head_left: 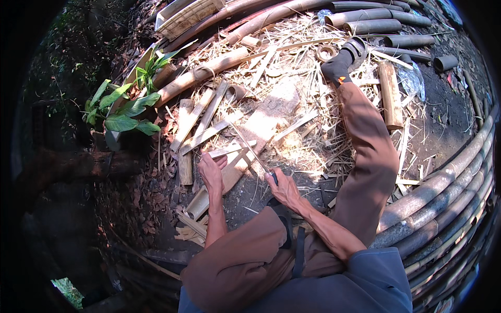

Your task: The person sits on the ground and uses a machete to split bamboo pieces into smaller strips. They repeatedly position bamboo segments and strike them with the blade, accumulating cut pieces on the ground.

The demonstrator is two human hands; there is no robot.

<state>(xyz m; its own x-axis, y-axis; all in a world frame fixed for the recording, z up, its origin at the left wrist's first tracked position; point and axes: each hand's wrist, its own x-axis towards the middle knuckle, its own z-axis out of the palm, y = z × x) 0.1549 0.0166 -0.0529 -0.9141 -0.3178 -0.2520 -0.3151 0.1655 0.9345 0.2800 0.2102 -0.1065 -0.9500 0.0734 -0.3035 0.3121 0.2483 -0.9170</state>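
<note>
My right hand (pixel 284 189) is closed round the dark handle of a long, thin-bladed knife (pixel 249 149). Its blade slants up and to the left, across a pale bamboo strip (pixel 239 147). That strip's left end lies between the thumb and fingers of my left hand (pixel 212 171), which appears to grip it. Below the blade and strip runs a wide split bamboo piece (pixel 235 176), lying aslant on the ground between my hands. More split bamboo slats (pixel 201 117) lie beyond my left hand.
Shavings (pixel 308 141) cover the ground ahead. My right leg (pixel 365 151) stretches forward beside a short bamboo log (pixel 390 96). Long bamboo poles (pixel 438 177) curve along the right. A leafy plant (pixel 125 112) stands at left, near a thick bamboo pole (pixel 201 74). A pale crate (pixel 188 18) sits at the back.
</note>
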